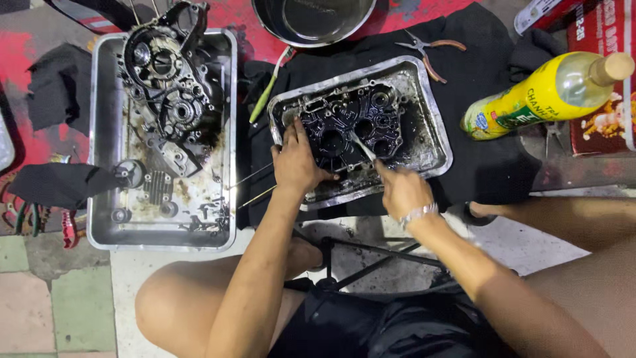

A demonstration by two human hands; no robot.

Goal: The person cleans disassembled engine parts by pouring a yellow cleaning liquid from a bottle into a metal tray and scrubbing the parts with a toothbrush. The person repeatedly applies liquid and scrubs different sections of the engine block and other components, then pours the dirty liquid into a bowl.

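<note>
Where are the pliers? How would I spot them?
Find the black cloth under the smaller metal tray. Just above that tray's top edge, below the round steel bowl, lie the pliers. They alone have thin brown curved handles spread apart.

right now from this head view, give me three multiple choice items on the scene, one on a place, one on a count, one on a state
1. Where do the pliers lie?
A. on the black cloth behind the right tray
B. in the left tray
C. inside the steel bowl

2. How many metal trays hold engine parts?
A. one
B. two
C. four

3. What is the right hand doing?
A. resting empty
B. gripping the yellow bottle
C. holding a thin tool to the black engine case

Answers: 1 A, pliers sit on the cloth; 2 B, two trays show; 3 C, the tool tip meets the case while the left hand steadies it.
</note>
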